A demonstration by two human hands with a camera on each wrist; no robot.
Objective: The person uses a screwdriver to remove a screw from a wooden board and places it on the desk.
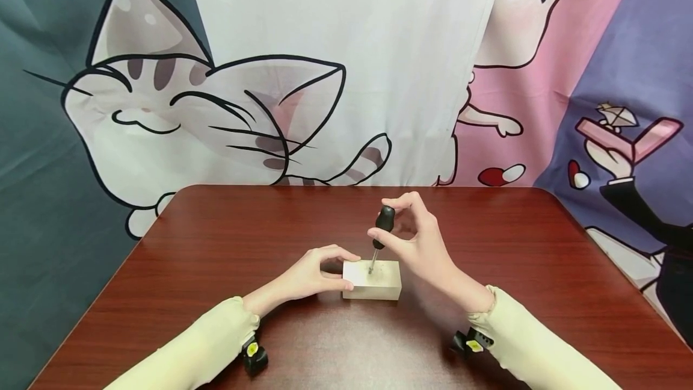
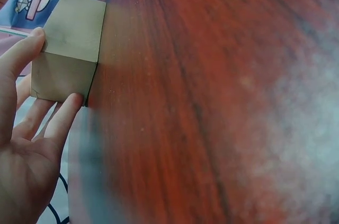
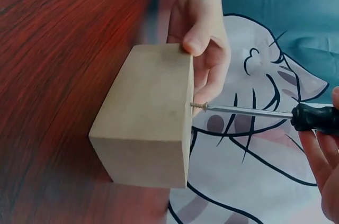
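Note:
A pale wooden block (image 1: 372, 291) lies on the table in front of me. My left hand (image 1: 310, 272) holds its left end, thumb at the near side and fingers at the far edge; the left wrist view shows fingertips against the block's end face (image 2: 63, 75). Above the block, my right hand (image 1: 428, 248) grips the black handle of a screwdriver (image 1: 385, 219) between thumb and fingers. The shaft slants down slightly to the left. In the right wrist view, the screwdriver's tip meets the head of a brass-coloured screw (image 3: 199, 106), which stands partly out of the block's top face.
The reddish-brown wooden table (image 1: 243, 227) has rounded far corners. Behind it hangs a cartoon-printed curtain (image 1: 346, 17) with a cat on it. Small black devices are strapped at the left wrist (image 1: 255, 359) and the right wrist (image 1: 470, 342).

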